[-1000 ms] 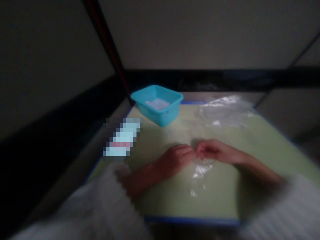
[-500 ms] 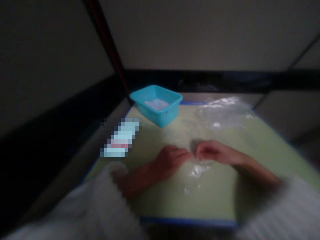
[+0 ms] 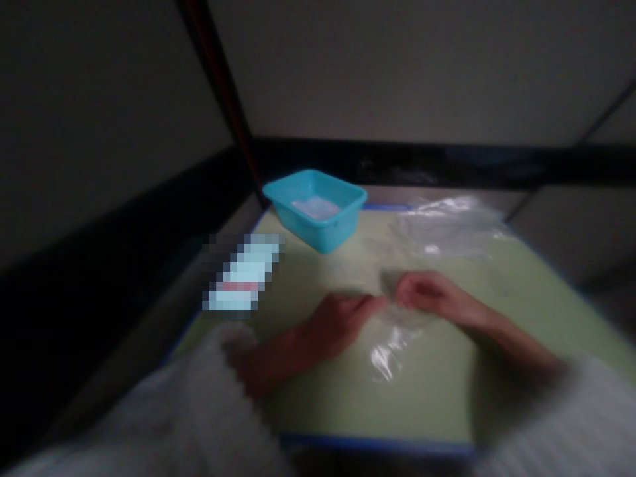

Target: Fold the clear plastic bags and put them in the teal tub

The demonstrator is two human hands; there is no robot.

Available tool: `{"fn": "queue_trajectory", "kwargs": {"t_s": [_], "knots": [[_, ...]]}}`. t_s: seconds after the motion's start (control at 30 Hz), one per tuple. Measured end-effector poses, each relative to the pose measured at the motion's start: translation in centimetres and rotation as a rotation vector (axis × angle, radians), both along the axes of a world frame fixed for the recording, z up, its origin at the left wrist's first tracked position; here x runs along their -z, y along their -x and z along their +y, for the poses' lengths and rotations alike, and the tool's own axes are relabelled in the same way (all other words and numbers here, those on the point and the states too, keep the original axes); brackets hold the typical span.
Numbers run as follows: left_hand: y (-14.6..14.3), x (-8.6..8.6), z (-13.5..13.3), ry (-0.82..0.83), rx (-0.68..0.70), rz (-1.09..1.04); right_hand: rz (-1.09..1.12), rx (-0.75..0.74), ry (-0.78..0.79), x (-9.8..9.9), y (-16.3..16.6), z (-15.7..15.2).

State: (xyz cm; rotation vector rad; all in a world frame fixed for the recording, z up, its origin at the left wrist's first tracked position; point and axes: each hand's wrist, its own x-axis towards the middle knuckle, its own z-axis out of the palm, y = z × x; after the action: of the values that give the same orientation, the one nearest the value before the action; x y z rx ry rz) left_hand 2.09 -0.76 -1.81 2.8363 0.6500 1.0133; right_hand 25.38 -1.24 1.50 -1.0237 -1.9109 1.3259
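1. Right up close, we have two pale knitted sleeves [image 3: 199,404] filling the lower left and lower right corners, and between them the table [image 3: 422,411], pale yellow-green with a blue edge.
2. Just below centre, there's our small clear plastic bag [image 3: 387,361], crinkled and glinting, its top end up by the fingertips.
3. In from the left comes our left hand [image 3: 342,321], fingers folded, tips together at the bag's upper end; blur hides whether they grip it.
4. Opposite, right of centre, our right hand [image 3: 430,295] curls loosely, fingertips just beside the left's; again, we cannot tell whether it has hold of the film.
5. Left of centre, a pixelated pale oblong [image 3: 246,271] lies at the table's edge.
6. Farther up, right of centre, we spot heaped clear plastic [image 3: 452,225], shining.
7. Upper middle, a turquoise basket [image 3: 322,235] with whitish contents [image 3: 315,207].
8. Behind everything, a dim wall [image 3: 397,73].
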Motion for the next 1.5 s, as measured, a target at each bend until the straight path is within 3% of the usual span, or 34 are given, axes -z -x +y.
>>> {"fn": "queue_trajectory", "kwargs": {"t_s": [0.33,0.87,1.0,1.23,1.5], "knots": [[-0.4,-0.8,0.3,-0.037,0.077,0.072,-0.028,-0.051,0.01,0.3,0.0,0.0],[-0.2,-0.9,0.6,-0.089,0.018,-0.015,-0.088,-0.08,0.003,0.4,-0.2,0.1],[-0.2,-0.7,0.4,0.0,0.001,-0.057,-0.08,-0.083,0.005,0.4,-0.2,0.1],[-0.8,-0.8,0.0,0.352,0.05,-0.139,-0.091,-0.08,-0.02,0.6,-0.3,0.1],[-0.9,-1.2,-0.2,0.455,0.006,-0.037,-0.125,-0.098,-0.047,0.5,-0.3,0.1]]}}
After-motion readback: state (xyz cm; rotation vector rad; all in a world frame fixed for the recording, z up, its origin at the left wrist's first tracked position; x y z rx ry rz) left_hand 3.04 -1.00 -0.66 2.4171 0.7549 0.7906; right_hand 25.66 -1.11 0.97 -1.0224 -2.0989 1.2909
